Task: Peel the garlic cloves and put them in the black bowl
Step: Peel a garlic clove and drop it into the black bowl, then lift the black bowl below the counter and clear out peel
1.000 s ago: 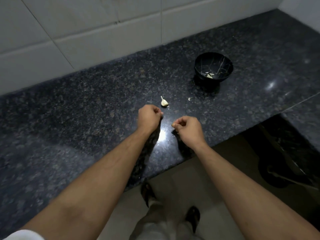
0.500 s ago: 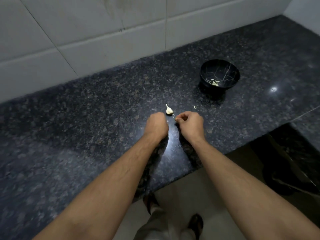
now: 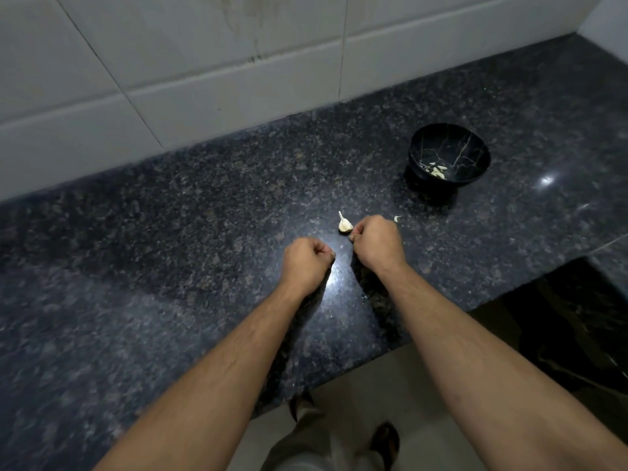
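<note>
Dark speckled granite forms the countertop (image 3: 170, 253), backed by a wall of large white tiles (image 3: 190, 62), and the scene is dimly lit with a bright glare spot between the two hands. An unpeeled garlic clove (image 3: 344, 224) with a thin pointed tail lies on the stone, touching or just beside the curled fingertips of the right hand (image 3: 375, 242). That hand is closed into a loose fist with thumb and forefinger pinched together at the clove's near side; whether they actually grip the clove or some scrap of skin cannot be told. The left hand (image 3: 307, 260) is beside it, nearer the counter edge, also balled into a fist with knuckles up, and whatever it may hold is hidden. A small pale scrap of garlic skin (image 3: 397, 218) lies just beyond the right hand. Farther back and to the right stands the black bowl (image 3: 449, 158), veined with thin gold lines, holding a few pale peeled cloves (image 3: 437, 171) at its bottom. Below the counter edge, a pale floor (image 3: 346, 396) and the person's trousers and dark shoes show.
</note>
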